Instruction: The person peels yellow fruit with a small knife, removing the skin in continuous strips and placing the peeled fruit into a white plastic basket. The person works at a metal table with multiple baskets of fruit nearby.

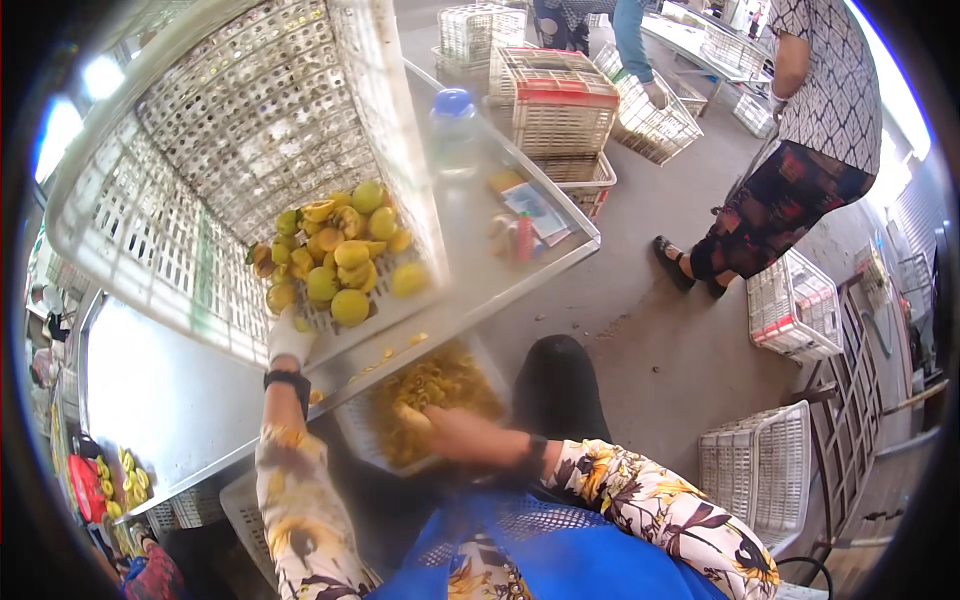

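Observation:
A large white plastic crate [187,292] lies tipped on its side on the metal table, with yellow-green fruits [350,307] heaped at its opening. My left hand [291,337], in a white glove, reaches in at the crate's lower edge beside the fruits; whether its fingers hold one I cannot tell. My bare right hand [459,435] is over a lower white crate [360,431] filled with yellow peelings or fruit pieces [442,382]. A pale yellow piece shows at its fingertips, but blur hides whether it is gripped.
A blue-capped plastic bottle [454,139] and a red item [523,236] stand on the metal table [480,296]. Stacked crates [562,112] are beyond. One person [817,120] stands at the right; another reaches into a crate [660,124]. More crates [757,457] stand at the right.

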Motion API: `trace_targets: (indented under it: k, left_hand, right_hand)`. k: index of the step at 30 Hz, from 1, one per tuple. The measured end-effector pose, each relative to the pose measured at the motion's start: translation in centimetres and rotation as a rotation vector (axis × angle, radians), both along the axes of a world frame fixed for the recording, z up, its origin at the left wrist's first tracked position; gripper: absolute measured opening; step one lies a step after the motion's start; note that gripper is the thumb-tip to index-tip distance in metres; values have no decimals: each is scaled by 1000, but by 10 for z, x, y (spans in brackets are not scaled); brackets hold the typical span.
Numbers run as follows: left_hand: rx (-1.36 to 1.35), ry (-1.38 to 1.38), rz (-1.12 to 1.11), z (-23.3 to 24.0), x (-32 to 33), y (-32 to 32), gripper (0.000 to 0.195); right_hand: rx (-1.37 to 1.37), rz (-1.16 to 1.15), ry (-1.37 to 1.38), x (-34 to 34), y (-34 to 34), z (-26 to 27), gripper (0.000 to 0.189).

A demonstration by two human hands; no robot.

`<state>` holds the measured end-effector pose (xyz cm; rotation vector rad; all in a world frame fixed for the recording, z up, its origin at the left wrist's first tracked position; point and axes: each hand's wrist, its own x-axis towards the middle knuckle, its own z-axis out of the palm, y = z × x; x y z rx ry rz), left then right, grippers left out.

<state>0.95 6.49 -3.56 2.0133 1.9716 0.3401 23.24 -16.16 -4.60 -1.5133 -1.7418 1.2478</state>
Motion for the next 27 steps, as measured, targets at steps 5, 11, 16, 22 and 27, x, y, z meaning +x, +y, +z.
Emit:
trace_targets:
  k: [5,11,16,22,27]
  left_hand:
    - [-40,-660,-274,31,25,-100,39]
    - [176,-555,-440,30,66,-172,36]
    - [-338,-2016,36,-6,68,-186,49]
    - [-437,-2208,361,-24,68,-194,41]
    - [-211,-1849,315,-12,61,-199,28]
  right_hand:
    - [-278,-288,590,0,31,16,34]
    - [-438,-330,1015,-19,45,-4,30]
    - [-317,-397,991,-29,36,5,21]
    - [332,-288,66,-40,24,7,39]
    - [116,-126,-165,-33,-3,18,34]
